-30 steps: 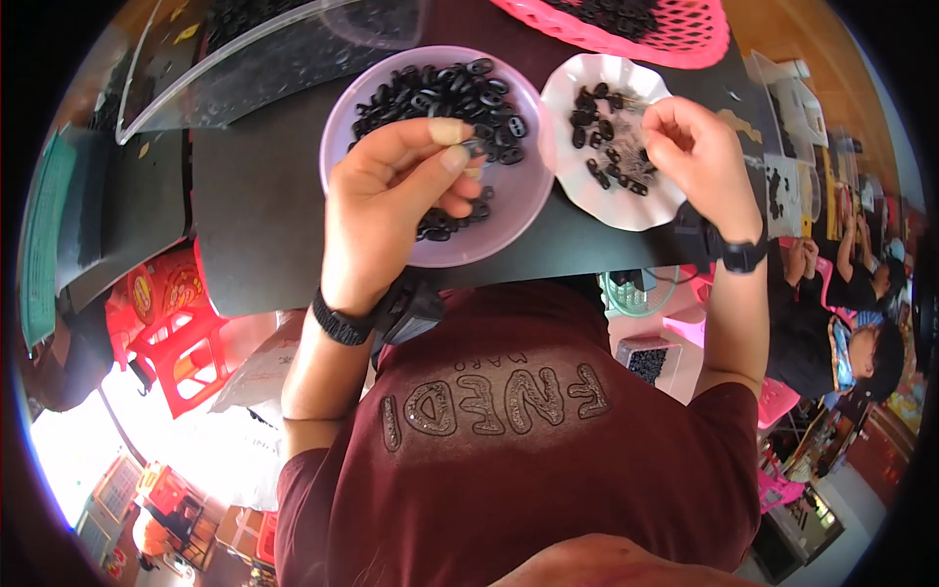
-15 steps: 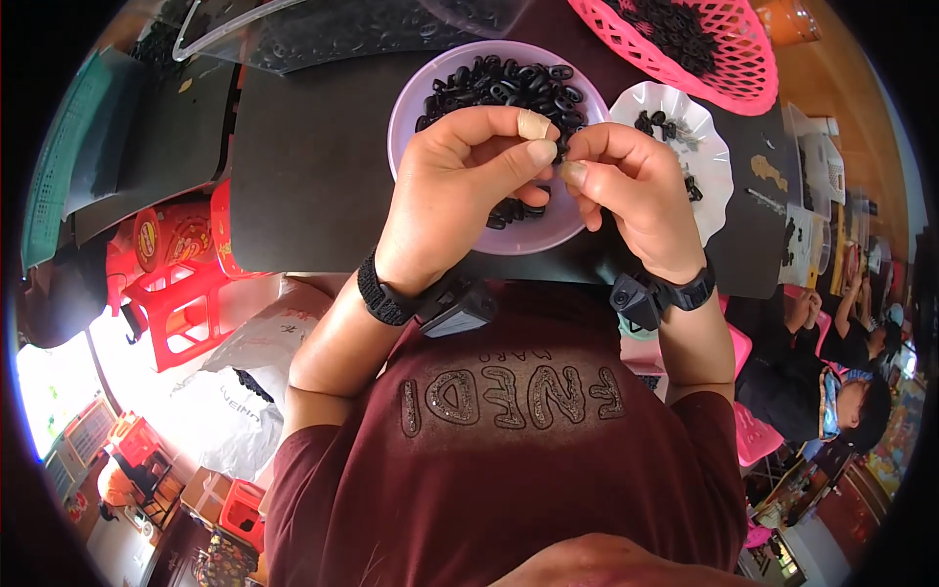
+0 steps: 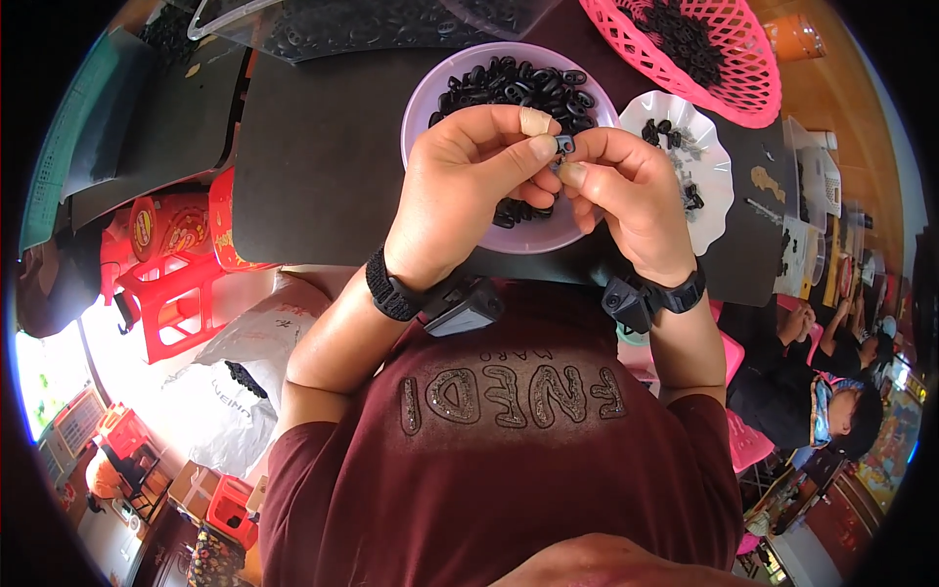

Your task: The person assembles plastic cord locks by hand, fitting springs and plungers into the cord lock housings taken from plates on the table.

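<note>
Over a lilac bowl (image 3: 410, 147) heaped with small black oval pieces (image 3: 514, 83), my two hands meet fingertip to fingertip. My left hand (image 3: 460, 181), with tape round its index finger, pinches a small dark plastic piece with a hole (image 3: 564, 145) between thumb and index finger. My right hand (image 3: 631, 186) is closed in a pinch just below and beside that piece. What its thumb and index finger hold is too small to make out. To the right, a white wavy-edged plate (image 3: 716, 181) carries black pieces and small clear or grey bits.
A pink lattice basket (image 3: 765, 83) of black parts stands at the back right. A clear plastic bin (image 3: 391, 34) is at the back, on the dark table (image 3: 313, 166). Red stools (image 3: 181, 303) and a white sack (image 3: 230, 421) are at left. Other people (image 3: 831, 411) sit at right.
The dark piece in my left fingers now shows, where fingers mostly hid it before. My hands stay together over the bowl. The bowl and table appear slightly further right in the view.
</note>
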Demonstrator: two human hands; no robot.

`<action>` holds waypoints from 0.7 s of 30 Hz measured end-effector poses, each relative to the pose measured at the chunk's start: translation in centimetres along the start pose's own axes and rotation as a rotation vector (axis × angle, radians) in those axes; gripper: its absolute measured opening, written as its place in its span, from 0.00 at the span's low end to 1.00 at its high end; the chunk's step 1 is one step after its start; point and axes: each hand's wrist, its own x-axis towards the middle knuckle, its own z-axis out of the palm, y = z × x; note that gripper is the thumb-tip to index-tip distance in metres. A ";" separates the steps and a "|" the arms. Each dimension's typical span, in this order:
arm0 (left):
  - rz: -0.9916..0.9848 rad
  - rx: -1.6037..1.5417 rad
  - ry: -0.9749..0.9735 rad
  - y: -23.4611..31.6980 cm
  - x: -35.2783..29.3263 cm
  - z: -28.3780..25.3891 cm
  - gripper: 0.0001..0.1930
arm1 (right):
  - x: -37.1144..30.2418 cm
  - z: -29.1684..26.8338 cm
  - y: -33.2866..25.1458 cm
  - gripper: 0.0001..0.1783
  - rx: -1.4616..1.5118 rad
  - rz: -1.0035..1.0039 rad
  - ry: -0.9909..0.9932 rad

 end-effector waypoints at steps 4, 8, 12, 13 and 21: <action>0.014 0.014 0.010 -0.2 0.1 0.1 0.08 | 0.2 0.0 0.1 0.08 0.072 -0.009 0.000; 0.074 0.089 0.009 -0.2 -0.1 0.3 0.08 | 0.1 0.0 0.2 0.09 0.133 -0.023 -0.028; 0.156 0.213 0.018 -0.1 -0.1 0.4 0.07 | 0.3 -0.1 0.5 0.10 0.142 -0.019 -0.034; 0.156 0.213 0.019 -0.1 -0.1 0.4 0.07 | 0.3 -0.1 0.5 0.10 0.151 -0.011 -0.032; 0.189 0.349 0.004 -0.2 -0.1 0.5 0.07 | 0.4 -0.5 0.4 0.11 0.243 0.071 -0.053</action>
